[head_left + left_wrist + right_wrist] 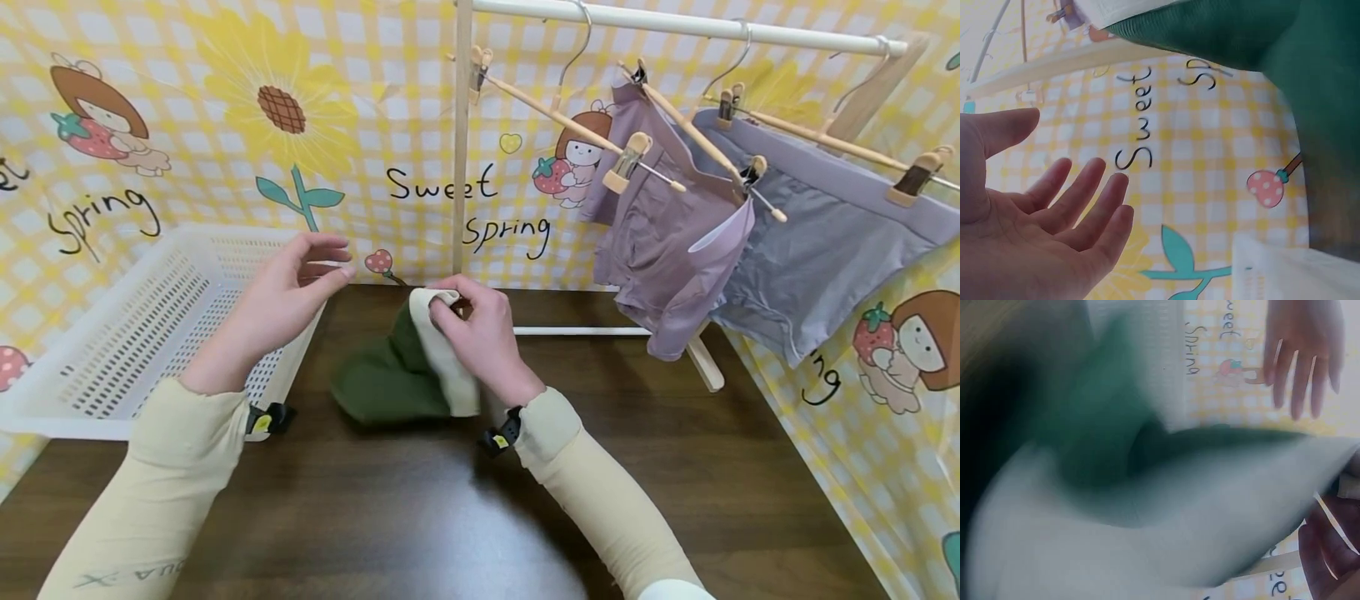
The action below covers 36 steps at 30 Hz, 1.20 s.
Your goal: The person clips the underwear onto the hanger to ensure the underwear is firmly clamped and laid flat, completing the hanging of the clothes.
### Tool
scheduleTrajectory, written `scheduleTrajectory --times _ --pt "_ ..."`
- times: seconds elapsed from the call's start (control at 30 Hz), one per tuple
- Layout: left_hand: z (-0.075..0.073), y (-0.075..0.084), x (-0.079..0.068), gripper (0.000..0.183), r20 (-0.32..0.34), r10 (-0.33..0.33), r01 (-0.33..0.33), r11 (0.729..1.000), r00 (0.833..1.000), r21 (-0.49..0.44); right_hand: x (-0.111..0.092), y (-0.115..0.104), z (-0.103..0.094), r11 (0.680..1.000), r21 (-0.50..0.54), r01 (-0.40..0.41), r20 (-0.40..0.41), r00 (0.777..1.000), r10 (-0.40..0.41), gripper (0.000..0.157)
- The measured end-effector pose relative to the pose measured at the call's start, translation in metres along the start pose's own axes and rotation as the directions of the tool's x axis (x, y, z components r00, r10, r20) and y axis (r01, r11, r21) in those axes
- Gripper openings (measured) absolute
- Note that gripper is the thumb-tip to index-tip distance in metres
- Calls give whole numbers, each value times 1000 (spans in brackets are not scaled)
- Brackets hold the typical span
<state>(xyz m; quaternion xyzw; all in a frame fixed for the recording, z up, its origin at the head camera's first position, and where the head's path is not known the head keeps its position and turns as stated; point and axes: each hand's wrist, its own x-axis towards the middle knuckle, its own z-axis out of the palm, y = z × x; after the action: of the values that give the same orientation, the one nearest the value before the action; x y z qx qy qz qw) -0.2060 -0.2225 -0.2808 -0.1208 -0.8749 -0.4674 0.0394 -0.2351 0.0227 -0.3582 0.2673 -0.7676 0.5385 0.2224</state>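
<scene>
Dark green shorts (390,387) with a cream waistband (442,350) hang bunched just above the brown table (337,517). My right hand (487,333) pinches the waistband at its upper edge between thumb and fingers. In the right wrist view the green cloth (1097,419) is blurred and covers much of the picture. My left hand (281,287) is raised to the left of the shorts, near the basket's inner side, and touches nothing. Its fingers are loosely spread in the left wrist view, where the palm (1041,250) shows.
A white perforated basket (75,427) stands at the left. On the right, a rack with a white rail (675,27) carries mauve shorts (660,217) and grey-purple shorts (817,217) on clip hangers. Another wooden clip hanger (551,115) hangs nearest the rack's left post (459,167).
</scene>
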Motion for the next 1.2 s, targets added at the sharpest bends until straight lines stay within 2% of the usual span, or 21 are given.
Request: scheduleTrajectory --times 0.23,0.4,0.5,0.63,0.73,0.83,0.93,1.0,1.07,1.2 --pt "22 -7 2 45 80 21 -23 999 997 25 5 -12 -18 1000 9 27 33 999 -28 16" --pt "40 -17 4 47 147 -17 13 999 989 29 7 -22 -34 998 53 -19 90 996 14 18" --pt "51 -25 4 48 164 -61 56 998 985 37 7 -27 -43 994 97 -52 125 991 40 18" --pt "67 -36 5 53 182 -120 126 992 976 -25 6 -34 -53 990 128 -57 148 988 38 19" --pt "80 -44 5 59 205 -133 149 987 970 -61 4 -38 -60 988 148 -47 170 985 22 21" --pt "95 -50 4 61 237 -111 129 990 965 -61 3 -42 -66 980 192 -48 187 982 11 22" --pt "109 -52 2 61 257 -84 118 985 963 -123 2 -45 -71 967 247 -61 194 981 12 24" --pt "117 -52 1 63 251 -77 127 974 965 -188 1 -46 -73 958 278 -73 193 981 19 25" --pt "124 -51 0 69 226 -98 153 959 969 -240 0 -46 -77 948 305 -87 194 981 28 26" --pt "129 -44 2 76 185 -132 186 930 974 -317 -3 -45 -84 931 351 -104 192 981 37 32"
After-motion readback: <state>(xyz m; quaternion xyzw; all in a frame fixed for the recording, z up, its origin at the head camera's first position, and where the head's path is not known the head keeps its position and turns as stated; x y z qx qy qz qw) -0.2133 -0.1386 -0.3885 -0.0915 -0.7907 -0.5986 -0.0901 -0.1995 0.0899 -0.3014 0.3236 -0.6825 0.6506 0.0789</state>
